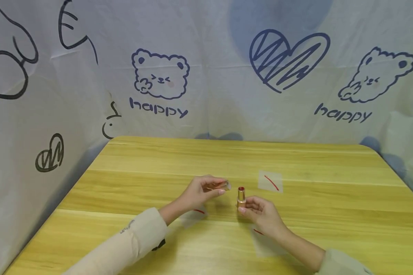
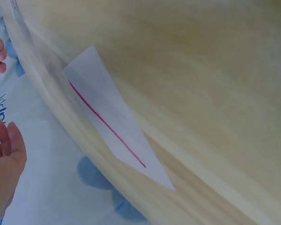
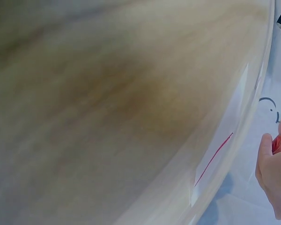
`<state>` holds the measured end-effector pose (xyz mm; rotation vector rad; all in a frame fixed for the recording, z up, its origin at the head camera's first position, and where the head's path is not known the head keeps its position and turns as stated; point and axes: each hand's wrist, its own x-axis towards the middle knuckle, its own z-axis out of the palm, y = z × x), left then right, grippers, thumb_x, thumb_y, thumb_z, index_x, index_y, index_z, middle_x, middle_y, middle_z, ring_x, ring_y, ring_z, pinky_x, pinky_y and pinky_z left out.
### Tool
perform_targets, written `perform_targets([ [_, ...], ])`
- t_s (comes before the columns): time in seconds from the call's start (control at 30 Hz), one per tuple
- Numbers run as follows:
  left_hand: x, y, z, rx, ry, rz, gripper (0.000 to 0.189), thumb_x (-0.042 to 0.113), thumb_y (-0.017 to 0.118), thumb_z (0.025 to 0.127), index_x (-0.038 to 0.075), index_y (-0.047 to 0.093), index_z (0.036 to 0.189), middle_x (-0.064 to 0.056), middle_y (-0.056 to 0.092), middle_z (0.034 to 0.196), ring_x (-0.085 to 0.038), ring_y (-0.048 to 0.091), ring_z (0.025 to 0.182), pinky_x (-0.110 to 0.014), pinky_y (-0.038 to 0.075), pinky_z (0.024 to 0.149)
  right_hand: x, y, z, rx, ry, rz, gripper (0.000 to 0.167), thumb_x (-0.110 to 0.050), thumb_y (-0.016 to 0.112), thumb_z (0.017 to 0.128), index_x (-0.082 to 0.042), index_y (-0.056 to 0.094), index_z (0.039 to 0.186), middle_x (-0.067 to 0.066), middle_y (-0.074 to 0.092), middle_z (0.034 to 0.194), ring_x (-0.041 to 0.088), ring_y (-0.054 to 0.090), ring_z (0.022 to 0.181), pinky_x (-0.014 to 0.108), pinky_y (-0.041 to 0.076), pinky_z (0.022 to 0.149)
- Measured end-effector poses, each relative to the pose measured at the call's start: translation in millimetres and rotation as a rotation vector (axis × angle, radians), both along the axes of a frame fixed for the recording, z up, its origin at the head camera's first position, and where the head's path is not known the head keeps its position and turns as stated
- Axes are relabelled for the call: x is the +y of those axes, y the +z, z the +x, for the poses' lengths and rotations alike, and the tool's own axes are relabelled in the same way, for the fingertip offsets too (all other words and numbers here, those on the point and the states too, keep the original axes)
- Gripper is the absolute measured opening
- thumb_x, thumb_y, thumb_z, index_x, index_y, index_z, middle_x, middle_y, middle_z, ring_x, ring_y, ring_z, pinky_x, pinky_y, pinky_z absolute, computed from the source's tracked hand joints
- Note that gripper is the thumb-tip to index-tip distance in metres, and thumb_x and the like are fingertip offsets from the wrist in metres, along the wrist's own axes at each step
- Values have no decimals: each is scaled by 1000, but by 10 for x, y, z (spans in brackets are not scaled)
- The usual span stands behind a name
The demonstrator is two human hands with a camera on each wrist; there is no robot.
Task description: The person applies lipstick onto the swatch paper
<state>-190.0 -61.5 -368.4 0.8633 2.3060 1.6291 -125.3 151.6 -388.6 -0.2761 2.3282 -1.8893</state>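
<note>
In the head view my left hand (image 1: 197, 194) holds a small copper-coloured lipstick cap (image 1: 224, 185) between thumb and fingers, its light end pointing right. To the right, my right hand (image 1: 265, 218) pinches a gold lipstick (image 1: 241, 198) upright, its red tip showing at the top. A short gap separates cap and lipstick, both over the middle of the table. The right wrist view catches the right hand (image 3: 276, 176) at its edge, with a bit of red by the fingers.
Paper pieces with red strokes lie on the wooden table (image 1: 151, 156): one paper (image 1: 270, 181) behind the right hand, another paper (image 1: 192, 217) beside the left wrist, a third paper (image 1: 265, 244) partly under the right forearm. A black object (image 1: 159, 245) shows by the left sleeve.
</note>
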Motion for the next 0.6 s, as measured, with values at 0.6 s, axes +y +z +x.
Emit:
perform_targets([
  [0.6, 21, 78, 13, 59, 1, -64, 29, 12, 68, 84, -3, 65, 108, -18, 68, 103, -17, 66, 82, -18, 54, 71, -8, -38, 2, -6, 6, 52, 28, -6, 62, 87, 14, 56, 106, 26, 63, 101, 13, 63, 86, 20, 54, 76],
])
